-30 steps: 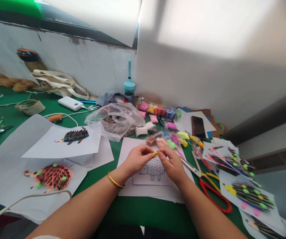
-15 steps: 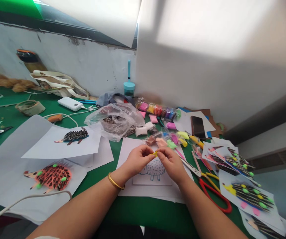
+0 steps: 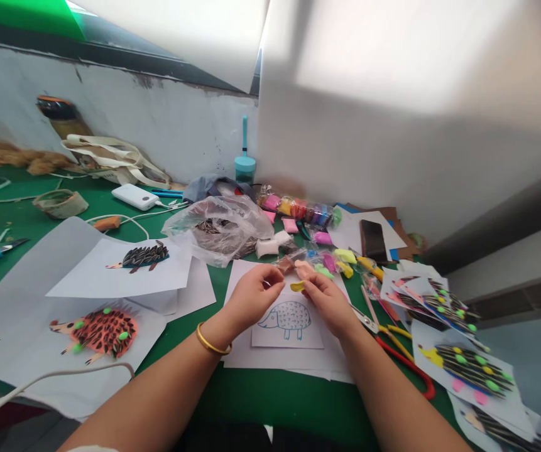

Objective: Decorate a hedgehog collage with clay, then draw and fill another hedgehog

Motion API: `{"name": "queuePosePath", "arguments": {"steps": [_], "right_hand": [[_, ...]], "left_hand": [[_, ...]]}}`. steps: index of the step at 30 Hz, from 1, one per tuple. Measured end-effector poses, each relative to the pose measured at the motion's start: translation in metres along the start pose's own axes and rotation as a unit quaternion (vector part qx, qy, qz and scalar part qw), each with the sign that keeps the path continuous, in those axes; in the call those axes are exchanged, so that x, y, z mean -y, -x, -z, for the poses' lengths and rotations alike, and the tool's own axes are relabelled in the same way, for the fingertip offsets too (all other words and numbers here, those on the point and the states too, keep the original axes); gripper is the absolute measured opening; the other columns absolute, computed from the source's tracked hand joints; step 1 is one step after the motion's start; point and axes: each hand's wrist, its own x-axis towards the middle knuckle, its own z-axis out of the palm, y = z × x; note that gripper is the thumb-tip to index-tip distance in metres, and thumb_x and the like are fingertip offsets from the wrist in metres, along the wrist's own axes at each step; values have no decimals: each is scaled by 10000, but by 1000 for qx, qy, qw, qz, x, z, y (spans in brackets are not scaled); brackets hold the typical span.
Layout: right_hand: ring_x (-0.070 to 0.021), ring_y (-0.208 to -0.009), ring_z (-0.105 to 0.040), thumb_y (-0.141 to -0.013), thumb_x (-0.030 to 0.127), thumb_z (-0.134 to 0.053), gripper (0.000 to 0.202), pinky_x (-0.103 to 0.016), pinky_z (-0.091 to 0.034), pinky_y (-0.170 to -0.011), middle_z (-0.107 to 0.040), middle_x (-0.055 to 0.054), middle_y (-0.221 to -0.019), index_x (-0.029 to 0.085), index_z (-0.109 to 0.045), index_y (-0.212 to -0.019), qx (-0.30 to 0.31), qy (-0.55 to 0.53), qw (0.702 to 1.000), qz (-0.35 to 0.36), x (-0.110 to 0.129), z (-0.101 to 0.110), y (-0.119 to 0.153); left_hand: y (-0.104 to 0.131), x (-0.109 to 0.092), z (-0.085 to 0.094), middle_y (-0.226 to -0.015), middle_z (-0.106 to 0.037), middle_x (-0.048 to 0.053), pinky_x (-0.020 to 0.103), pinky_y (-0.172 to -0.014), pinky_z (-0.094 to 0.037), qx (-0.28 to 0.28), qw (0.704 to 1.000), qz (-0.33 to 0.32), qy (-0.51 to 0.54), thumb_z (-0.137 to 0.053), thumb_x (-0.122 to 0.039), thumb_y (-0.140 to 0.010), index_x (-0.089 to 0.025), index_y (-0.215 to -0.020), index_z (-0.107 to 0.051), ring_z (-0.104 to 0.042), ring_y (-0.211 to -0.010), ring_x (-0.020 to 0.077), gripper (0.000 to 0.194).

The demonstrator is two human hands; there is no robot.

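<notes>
A small flattened piece of yellow modelling clay (image 3: 297, 286) is pinched between the thumb and fingertips of my right hand (image 3: 329, 301). My left hand (image 3: 254, 298), with a gold bangle on the wrist, is just left of the clay and apart from it. Its fingers are loosely curled, thumb a little off the forefinger, nothing visible between them. Below both hands lies a sheet with a hedgehog drawing (image 3: 286, 323) in blue-green outline, on top of larger white paper (image 3: 242, 361).
Scissors with red handles (image 3: 423, 370) lie by my right forearm. Colourful clay packets (image 3: 329, 257) and a plastic bag of seeds (image 3: 218, 229) are behind the hands. Seed-covered hedgehog pictures lie left (image 3: 95, 333) and right (image 3: 470, 370). A phone (image 3: 372, 240) rests at back right.
My hands have parted; the left hand has let go of the yellow clay and moved slightly left. The clay stays in my right hand, and more of the hedgehog drawing shows.
</notes>
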Motion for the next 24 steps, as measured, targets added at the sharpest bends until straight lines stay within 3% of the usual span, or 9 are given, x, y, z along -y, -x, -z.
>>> {"name": "queuePosePath", "arguments": {"steps": [2, 5, 8, 10, 13, 16, 18, 20, 24], "right_hand": [[-300, -1153, -577, -822, 579, -617, 380, -435, -455, -947, -706, -98, -1103, 200, -652, -824, 13, -6, 1000, -3, 0, 0, -1], [-308, -1285, -491, -835, 566, -604, 366, -419, -443, -968, -604, -86, -1337, 203, -636, -814, 21, 2, 1000, 8, 0, -1, -1], [-288, -1415, -348, -856, 527, -597, 319, -418, -377, -1051, -487, -59, -1475, 211, -630, -824, 28, 7, 999, 20, 0, -2, -2], [-275, -1423, -336, -870, 503, -588, 299, -414, -350, -1075, -517, -60, -1447, 210, -627, -821, 31, 4, 999, 26, 0, -2, -2], [-282, -1311, -465, -856, 502, -601, 304, -399, -410, -1003, -624, -80, -1284, 201, -617, -814, 23, -4, 1000, 20, -2, -1, -4], [-243, -1016, -614, -801, 509, -654, 320, -366, -468, -863, -685, -56, -969, 195, -595, -813, -3, -21, 1000, -4, -3, 1, -5], [-191, -820, -620, -762, 503, -691, 334, -341, -480, -782, -651, -16, -816, 193, -585, -823, -12, -43, 999, -14, -1, 1, -4], [-162, -734, -604, -736, 488, -716, 341, -325, -483, -738, -630, 1, -769, 191, -586, -840, -3, -66, 998, -17, 2, -2, -1], [-172, -764, -631, -755, 437, -708, 296, -324, -487, -736, -654, -15, -804, 186, -617, -883, 45, -69, 996, -17, 11, -15, 10]], "left_hand": [[5, -9, 9, -893, -668, 13, 297, -747, -491, 49, 995, -22, -89, -621, -230, -838, -196, -862, -631, -609, -818, 163, 42], [17, -15, 22, -1000, -686, 36, 377, -852, -481, 138, 957, -48, -249, -708, -263, -790, -220, -953, -654, -612, -972, 239, 177], [27, -5, 30, -1096, -681, 68, 415, -906, -481, 218, 923, -59, -312, -802, -304, -705, -229, -1095, -643, -593, -1080, 290, 428], [31, 6, 32, -1158, -674, 78, 432, -985, -451, 250, 911, -84, -317, -830, -310, -673, -225, -1200, -605, -569, -1153, 298, 579], [32, 21, 31, -1294, -622, 98, 458, -1078, -386, 242, 910, -100, -321, -840, -335, -665, -230, -1311, -543, -483, -1294, 314, 718], [31, 28, 30, -1352, -588, 88, 466, -1098, -370, 233, 914, -105, -315, -842, -342, -659, -258, -1344, -520, -452, -1334, 315, 761], [30, 28, 29, -1355, -588, 76, 478, -1100, -366, 228, 918, -107, -307, -844, -365, -653, -270, -1337, -530, -451, -1335, 323, 759], [30, 25, 27, -1338, -601, 75, 491, -1098, -361, 214, 924, -111, -295, -834, -398, -667, -262, -1292, -569, -461, -1323, 327, 692], [31, 15, 19, -1253, -648, 71, 443, -1046, -407, 136, 959, -95, -229, -739, -425, -785, -226, -1161, -642, -565, -1187, 271, 436]]}}
